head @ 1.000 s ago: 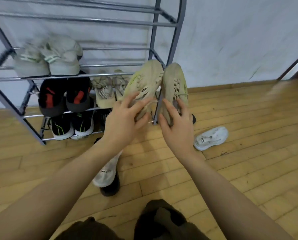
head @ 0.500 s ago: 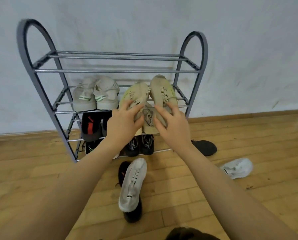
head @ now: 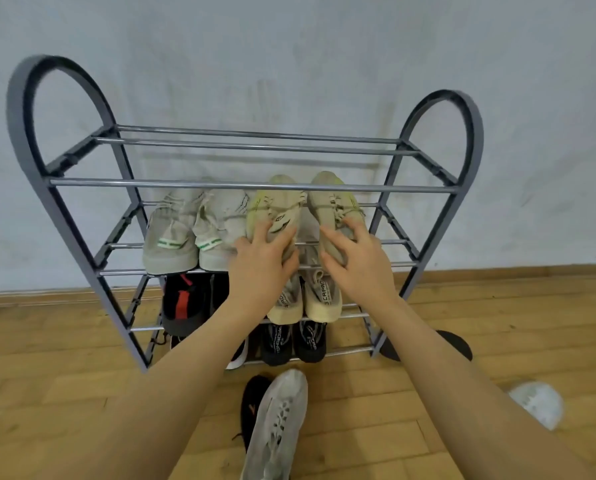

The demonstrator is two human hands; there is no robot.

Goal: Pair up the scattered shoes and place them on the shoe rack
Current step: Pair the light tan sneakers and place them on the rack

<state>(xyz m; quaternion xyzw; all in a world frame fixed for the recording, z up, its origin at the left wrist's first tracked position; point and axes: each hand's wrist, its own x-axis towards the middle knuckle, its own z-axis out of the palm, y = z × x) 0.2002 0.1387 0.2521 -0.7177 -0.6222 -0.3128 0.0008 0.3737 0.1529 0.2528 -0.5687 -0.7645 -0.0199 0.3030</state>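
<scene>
Fingers [head: 282, 237] of both hands spread, loosely gripping knitted beige-lime shoes [head: 275, 209] on tubular metal rack [head: 248, 184].

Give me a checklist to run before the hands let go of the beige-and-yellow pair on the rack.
1. Both shoes on the same shelf: ok. The left shoe and right shoe lie side by side on the second shelf, toes toward the wall.
2. Heels resting on the front bar: cannot tell, the left hand and right hand cover them.
3. Clear of the neighbouring grey pair: cannot tell, the left shoe sits right against it.
4. Fingers still on the shoes: ok, each hand rests on its own shoe.
5. Shoes left on the floor: not ok. A grey shoe, black shoes and a white shoe remain.
</scene>
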